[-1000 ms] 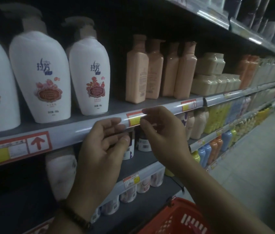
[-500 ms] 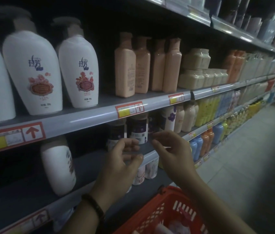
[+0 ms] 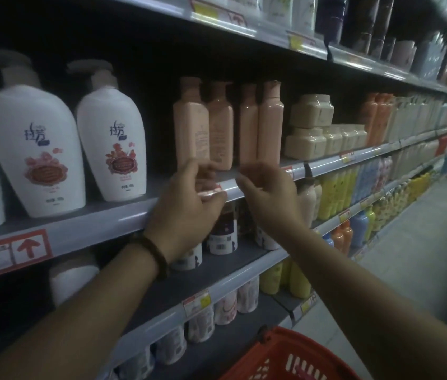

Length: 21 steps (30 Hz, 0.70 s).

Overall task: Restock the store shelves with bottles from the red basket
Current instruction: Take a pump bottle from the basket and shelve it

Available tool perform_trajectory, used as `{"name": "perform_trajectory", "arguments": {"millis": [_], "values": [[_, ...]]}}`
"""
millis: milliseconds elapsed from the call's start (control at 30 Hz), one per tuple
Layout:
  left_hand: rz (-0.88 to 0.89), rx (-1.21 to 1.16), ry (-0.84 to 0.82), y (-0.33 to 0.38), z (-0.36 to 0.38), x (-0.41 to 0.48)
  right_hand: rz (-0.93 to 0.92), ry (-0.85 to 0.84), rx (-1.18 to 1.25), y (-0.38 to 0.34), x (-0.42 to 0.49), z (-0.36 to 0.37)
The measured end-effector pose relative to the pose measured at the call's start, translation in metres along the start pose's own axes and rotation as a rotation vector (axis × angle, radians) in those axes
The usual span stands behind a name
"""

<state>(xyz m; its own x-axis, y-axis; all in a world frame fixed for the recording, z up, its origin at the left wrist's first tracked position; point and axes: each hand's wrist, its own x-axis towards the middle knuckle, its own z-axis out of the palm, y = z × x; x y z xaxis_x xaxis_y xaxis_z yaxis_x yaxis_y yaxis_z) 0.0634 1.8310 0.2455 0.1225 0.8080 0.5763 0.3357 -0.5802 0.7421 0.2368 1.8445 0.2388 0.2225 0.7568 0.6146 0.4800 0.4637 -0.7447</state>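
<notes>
Neither hand is carrying a bottle, so the restocking itself is sitting idle right now. Both hands are working at the front rail (image 3: 93,229) of the middle shelf. The left hand (image 3: 186,207), with a dark bracelet (image 3: 151,256) at its wrist, is curling its fingers and thumb around a red and white price label (image 3: 212,191) on that rail, so its grip is looking clamped on the label. The right hand (image 3: 269,201) is reaching to the rail just beside it with bent fingers. Motion blur is hiding whether its grip is closed on anything, so I cannot tell.

The shelf above the rail is already looking well filled: white pump bottles (image 3: 112,149) are standing on the left, pink bottles (image 3: 192,124) are standing directly behind the hands, and beige jars (image 3: 310,127) are stacked further right. A clear gap is showing between the white and pink groups. Dark-labelled bottles (image 3: 222,237) are standing on the shelf below.

The red basket (image 3: 280,355) is sitting at the bottom edge of the view, well below both hands and nearer the right forearm. Only its rim and slotted wall are showing, so how many bottles are waiting inside cannot be told. Judging from this, the rest of the stock is yet to be lifted out, and either hand will be needing to leave the rail and drop down to the basket first
</notes>
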Motion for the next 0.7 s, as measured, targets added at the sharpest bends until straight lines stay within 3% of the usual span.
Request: {"name": "perform_trajectory", "arguments": {"millis": [367,500,700], "values": [[0.051,0.563,0.261,-0.011,-0.007,0.129,0.066,-0.072,-0.024,-0.001,0.107,0.053],[-0.009,0.455,0.371,-0.020,-0.008,0.145,0.099,-0.067,-0.031,-0.003,0.119,0.071],[-0.154,0.271,0.308,-0.043,-0.004,0.146,0.097,-0.023,-0.063,-0.003,0.112,0.094]]}}
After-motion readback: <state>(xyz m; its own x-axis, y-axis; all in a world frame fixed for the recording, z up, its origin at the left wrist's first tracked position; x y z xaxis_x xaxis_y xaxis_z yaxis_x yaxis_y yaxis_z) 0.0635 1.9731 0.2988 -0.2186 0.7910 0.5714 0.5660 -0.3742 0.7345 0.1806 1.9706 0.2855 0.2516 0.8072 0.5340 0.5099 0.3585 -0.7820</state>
